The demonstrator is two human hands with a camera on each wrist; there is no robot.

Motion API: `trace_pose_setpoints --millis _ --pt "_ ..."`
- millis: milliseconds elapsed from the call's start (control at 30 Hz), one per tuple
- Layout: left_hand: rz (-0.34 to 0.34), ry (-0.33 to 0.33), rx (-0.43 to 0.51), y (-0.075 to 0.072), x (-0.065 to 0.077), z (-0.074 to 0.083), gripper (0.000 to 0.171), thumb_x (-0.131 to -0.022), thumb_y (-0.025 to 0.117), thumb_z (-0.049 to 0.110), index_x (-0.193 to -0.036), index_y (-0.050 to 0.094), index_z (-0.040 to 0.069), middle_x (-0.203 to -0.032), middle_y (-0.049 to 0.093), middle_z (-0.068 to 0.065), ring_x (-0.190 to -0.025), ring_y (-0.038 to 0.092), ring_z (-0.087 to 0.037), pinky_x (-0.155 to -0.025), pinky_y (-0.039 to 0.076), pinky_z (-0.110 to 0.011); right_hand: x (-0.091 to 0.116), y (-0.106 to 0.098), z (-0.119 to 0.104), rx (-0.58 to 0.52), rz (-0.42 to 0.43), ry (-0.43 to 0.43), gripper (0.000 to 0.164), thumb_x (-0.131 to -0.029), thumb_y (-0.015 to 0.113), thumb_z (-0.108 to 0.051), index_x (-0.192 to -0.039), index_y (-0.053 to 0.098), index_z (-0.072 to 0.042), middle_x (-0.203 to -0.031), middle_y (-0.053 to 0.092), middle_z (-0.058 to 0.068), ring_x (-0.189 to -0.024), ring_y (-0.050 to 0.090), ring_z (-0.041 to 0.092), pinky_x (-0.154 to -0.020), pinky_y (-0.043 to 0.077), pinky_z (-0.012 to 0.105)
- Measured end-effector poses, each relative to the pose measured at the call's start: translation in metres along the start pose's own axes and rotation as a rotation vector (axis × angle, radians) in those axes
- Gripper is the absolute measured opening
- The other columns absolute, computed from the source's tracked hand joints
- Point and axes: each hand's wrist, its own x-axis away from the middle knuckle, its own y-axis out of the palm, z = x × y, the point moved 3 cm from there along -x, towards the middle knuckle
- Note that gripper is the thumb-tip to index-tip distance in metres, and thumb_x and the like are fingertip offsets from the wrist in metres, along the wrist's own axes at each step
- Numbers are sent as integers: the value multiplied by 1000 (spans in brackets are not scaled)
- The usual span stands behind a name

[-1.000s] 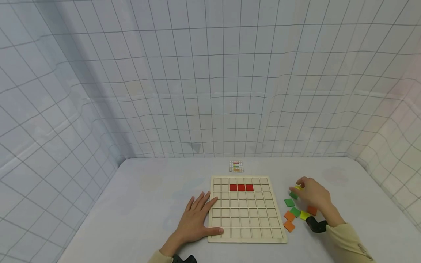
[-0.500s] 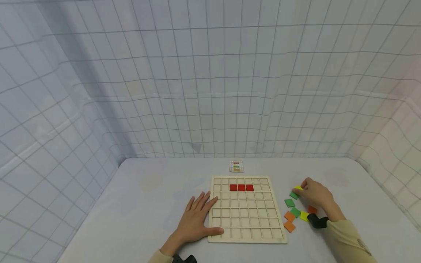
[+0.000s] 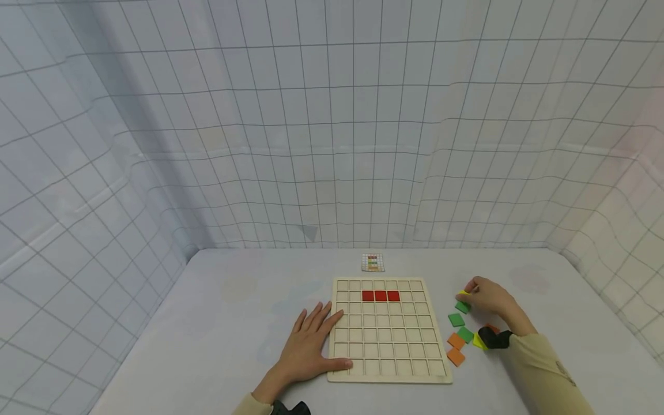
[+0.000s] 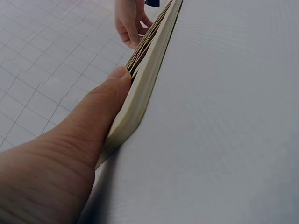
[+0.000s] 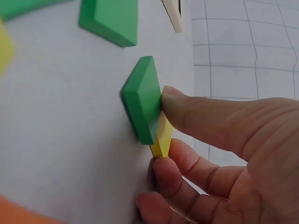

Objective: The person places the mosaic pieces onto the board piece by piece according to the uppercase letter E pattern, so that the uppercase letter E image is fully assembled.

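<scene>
My left hand [image 3: 306,351] lies with fingers spread along the left side of a cream grid board [image 3: 389,377], thumb over its lower left corner. In the left wrist view, that thumb [image 4: 100,102] presses on the board's raised rim. Three red tiles [image 3: 381,295] sit side by side in the board's second row. Right of the board, my right hand [image 3: 490,297] pinches a yellow square tile [image 5: 162,135] between thumb and fingers. A green tile [image 5: 143,100] lies right beside it, partly covering the yellow one in the right wrist view.
Nearer me lie more loose tiles: a green one [image 3: 456,320], another green tile [image 3: 465,335], two orange tiles [image 3: 456,357], a yellow tile [image 3: 479,341] and a red-orange one partly hidden by the wrist camera [image 3: 495,338]. A small printed pattern card [image 3: 373,263] lies behind the board.
My right hand has closed its fingers on the yellow tile and shifted slightly left with it. The green tile beside it has moved slightly too. My left hand stays still.
</scene>
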Motion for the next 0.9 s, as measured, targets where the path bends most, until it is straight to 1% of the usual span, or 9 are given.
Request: trace_pose_setpoints --millis 100,200,300,500,700,833,900 --pt "-2 1 -2 -1 0 0 98 -74 50 80 -151 30 22 -156 21 -6 -143 11 -26 -112 4 -50 -4 0 0 0 -16 6 38 -88 67 -34 -94 55 1 -94 60 15 -81 54 27 -67 44 41" --pt "4 8 -3 -2 0 0 98 -74 51 79 -150 31 21 -155 22 -7 -142 12 -27 -111 5 -51 -7 0 -2 12 -14 10 37 -87 68 -35 -93 56 0 -92 60 12 -79 54 26 -66 44 40" --pt "0 7 -5 -3 0 0 97 -75 51 79 -150 31 21 -155 22 -8 -142 13 -28 -111 6 -52 -10 2 -5 30 4 11 36 -86 68 -35 -93 57 -1 -91 61 11 -77 54 25 -64 43 38" --pt "-12 -2 0 -3 0 1 97 -75 52 78 -150 32 21 -155 22 -9 -142 13 -29 -111 5 -52 -11 7 -14 38 32 11 31 -87 69 -31 -91 57 -3 -87 60 8 -69 51 21 -56 40 33" --pt "-8 4 2 -3 0 2 96 -75 52 78 -150 32 20 -154 23 -10 -142 13 -30 -111 5 -52 -7 11 -24 71 80 -18 27 -86 69 -27 -91 57 -3 -85 60 8 -64 51 19 -51 42 32" --pt "-2 7 7 -2 0 2 96 -75 52 78 -150 32 20 -154 23 -10 -142 13 -30 -111 5 -52 -4 11 -28 81 121 -66 28 -85 71 -24 -90 55 -1 -80 56 6 -64 50 20 -53 41 32" --pt "-1 8 7 -1 -1 1 96 -75 52 78 -150 31 21 -155 23 -9 -142 13 -29 -111 5 -52 -3 11 -28 80 140 -76 29 -84 73 -23 -90 55 -1 -79 57 6 -64 50 19 -53 40 32"
